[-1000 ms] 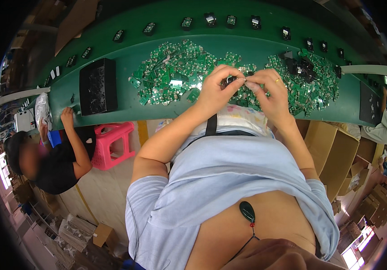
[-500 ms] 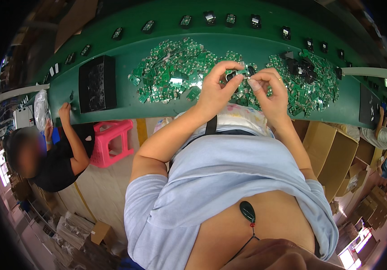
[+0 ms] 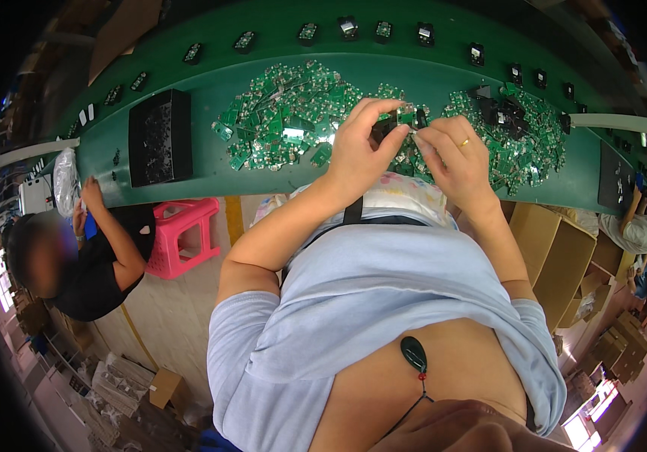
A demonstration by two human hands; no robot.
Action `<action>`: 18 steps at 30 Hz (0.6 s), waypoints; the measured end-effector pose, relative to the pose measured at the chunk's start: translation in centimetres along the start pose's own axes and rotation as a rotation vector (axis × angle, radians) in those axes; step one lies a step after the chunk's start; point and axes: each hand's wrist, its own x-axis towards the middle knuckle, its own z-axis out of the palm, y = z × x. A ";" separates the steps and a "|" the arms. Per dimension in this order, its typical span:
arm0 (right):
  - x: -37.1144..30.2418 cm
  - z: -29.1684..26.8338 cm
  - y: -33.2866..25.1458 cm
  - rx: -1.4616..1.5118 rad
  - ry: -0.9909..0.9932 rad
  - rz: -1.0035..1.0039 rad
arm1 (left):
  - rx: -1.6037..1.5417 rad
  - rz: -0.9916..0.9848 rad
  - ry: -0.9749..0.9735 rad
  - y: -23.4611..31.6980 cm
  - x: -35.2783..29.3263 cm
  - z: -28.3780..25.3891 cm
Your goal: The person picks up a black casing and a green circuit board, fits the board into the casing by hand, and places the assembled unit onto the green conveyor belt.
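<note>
My left hand (image 3: pixel 365 147) is closed around a small black plastic case (image 3: pixel 385 126), thumb below and fingers curled over the top. A green circuit board (image 3: pixel 406 114) shows at the case's right end, facing up. My right hand (image 3: pixel 457 158) is in a pinch, its fingertips right at the near edge of the case and board. What those fingertips hold, if anything, is too small to make out. Both hands are above a wide heap of loose green circuit boards (image 3: pixel 282 124), with a second heap (image 3: pixel 538 143) to the right, where several black cases (image 3: pixel 506 113) lie on top.
Along the far raised green strip stands a row of black cases (image 3: pixel 308 33), several with boards inside. A black tray (image 3: pixel 159 139) is at the left of the green table (image 3: pixel 210 181). A co-worker sits at left beside a pink stool (image 3: pixel 184 237); cardboard boxes (image 3: pixel 553 256) stand at right.
The board at the case now shows more of its green face. My right fingers have drawn together, the hand turning slightly. The left co-worker's hand has pulled back; the row of cases has shifted slightly left.
</note>
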 end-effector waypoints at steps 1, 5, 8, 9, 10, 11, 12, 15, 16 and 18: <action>0.0 0.0 0.1 -0.009 -0.006 -0.011 | -0.001 -0.001 0.001 0.0 0.0 0.0; 0.0 0.0 0.1 -0.011 -0.026 -0.024 | 0.040 0.048 0.008 0.0 0.0 0.1; 0.3 -0.1 0.1 -0.001 -0.027 -0.046 | 0.062 0.073 0.017 0.1 0.1 0.1; 0.3 -0.1 0.1 -0.002 -0.027 -0.046 | 0.071 0.083 0.020 0.1 0.1 0.1; 0.3 -0.2 0.2 -0.006 -0.036 -0.060 | 0.070 0.083 0.019 0.1 0.1 0.1; 0.4 -0.2 0.2 -0.009 -0.045 -0.075 | 0.073 0.088 0.023 0.1 0.1 0.1; 0.4 -0.3 0.1 -0.009 -0.046 -0.074 | 0.075 0.094 0.026 0.1 0.1 0.1; 0.7 -0.5 -0.1 -0.033 -0.081 -0.062 | 0.102 0.137 0.034 0.3 0.2 0.1; 0.8 -0.5 -0.1 -0.037 -0.093 -0.065 | 0.103 0.137 0.034 0.2 0.2 0.1; 0.9 -0.5 -0.1 -0.043 -0.108 -0.067 | 0.137 0.184 0.046 0.0 0.2 0.1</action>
